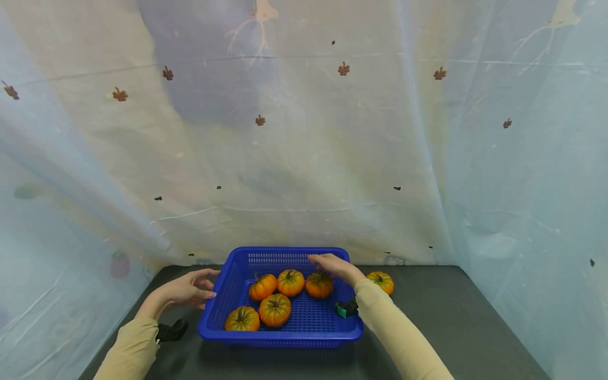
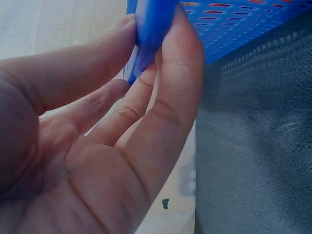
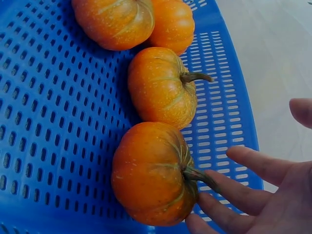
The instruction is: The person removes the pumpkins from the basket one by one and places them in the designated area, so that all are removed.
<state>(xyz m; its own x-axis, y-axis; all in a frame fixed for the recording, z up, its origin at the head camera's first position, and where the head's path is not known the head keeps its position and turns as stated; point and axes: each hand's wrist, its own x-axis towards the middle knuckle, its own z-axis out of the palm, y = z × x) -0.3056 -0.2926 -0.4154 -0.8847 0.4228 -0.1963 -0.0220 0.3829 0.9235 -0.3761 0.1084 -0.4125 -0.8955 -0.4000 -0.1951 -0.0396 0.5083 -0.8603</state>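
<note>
A blue plastic basket (image 1: 280, 336) with slotted walls sits on the dark table, and several small orange pumpkins (image 1: 275, 310) lie inside it. My left hand (image 1: 187, 290) pinches the basket's left rim; the left wrist view shows thumb and fingers on both sides of the blue rim (image 2: 157, 24). Over the back right of the basket reaches my right hand (image 1: 337, 268), fingers extended and spread. In the right wrist view its fingertips are right at the stem side of the nearest pumpkin (image 3: 151, 175), at the end of a row along the slotted wall.
Another pumpkin (image 1: 381, 282) rests on the dark table (image 1: 456, 322) outside the basket, to its right and partly behind my right forearm. Pale printed plastic sheeting (image 1: 304, 158) hangs behind the table and along both sides.
</note>
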